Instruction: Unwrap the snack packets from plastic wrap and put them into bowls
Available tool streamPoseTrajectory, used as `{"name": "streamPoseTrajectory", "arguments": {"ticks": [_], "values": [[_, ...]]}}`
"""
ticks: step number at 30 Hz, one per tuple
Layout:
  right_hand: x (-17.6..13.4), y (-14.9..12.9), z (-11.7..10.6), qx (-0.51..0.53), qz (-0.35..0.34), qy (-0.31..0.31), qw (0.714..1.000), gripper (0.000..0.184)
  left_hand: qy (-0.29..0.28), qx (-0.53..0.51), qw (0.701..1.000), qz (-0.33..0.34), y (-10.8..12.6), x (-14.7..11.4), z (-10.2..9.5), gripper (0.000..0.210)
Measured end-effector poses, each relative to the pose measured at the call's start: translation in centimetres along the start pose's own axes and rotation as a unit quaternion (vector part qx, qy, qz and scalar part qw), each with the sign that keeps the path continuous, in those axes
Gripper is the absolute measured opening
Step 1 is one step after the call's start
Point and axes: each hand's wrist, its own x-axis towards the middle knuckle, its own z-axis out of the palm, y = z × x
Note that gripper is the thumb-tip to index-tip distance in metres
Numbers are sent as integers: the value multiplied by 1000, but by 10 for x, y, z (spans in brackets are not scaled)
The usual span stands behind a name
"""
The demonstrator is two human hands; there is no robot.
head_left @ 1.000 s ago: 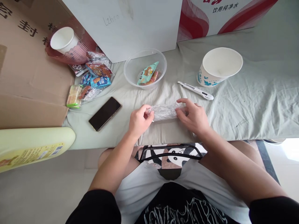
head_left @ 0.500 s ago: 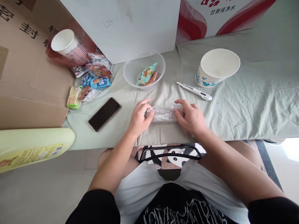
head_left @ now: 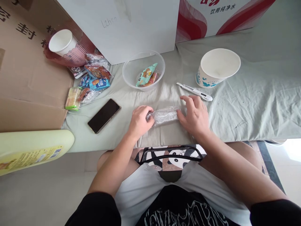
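A crumpled bundle of clear plastic wrap [head_left: 165,115] lies on the cloth in front of me. My left hand [head_left: 141,121] pinches its left end between thumb and fingers. At the other end, my right hand [head_left: 194,114] has its thumb against or just beside the wrap, with the fingers curved and spread apart. Whatever the wrap may enclose cannot be made out. Just beyond my right hand rests a white utility knife [head_left: 195,91]. A clear plastic bowl [head_left: 127,75] with small snack packets [head_left: 147,75] inside stands behind the wrap.
A phone [head_left: 104,116] lies left of my left hand. Wrapped snacks [head_left: 98,83] and a white cup [head_left: 62,42] in a reddish container sit farther left by a cardboard box [head_left: 28,78]. A large paper tub [head_left: 215,70] stands back right. White boxes [head_left: 141,28] line the back.
My left hand has closed around the left end of the wrap. The right hand has lifted its fingers and eased off the right end, and the wrap has tilted slightly.
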Motion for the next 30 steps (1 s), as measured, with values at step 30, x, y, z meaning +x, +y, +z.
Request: {"name": "streamPoseTrajectory", "arguments": {"ticks": [30], "values": [[-20, -25, -5, 505, -25, -203, 838, 32, 48, -328, 943, 26, 25, 17, -4, 62]]}}
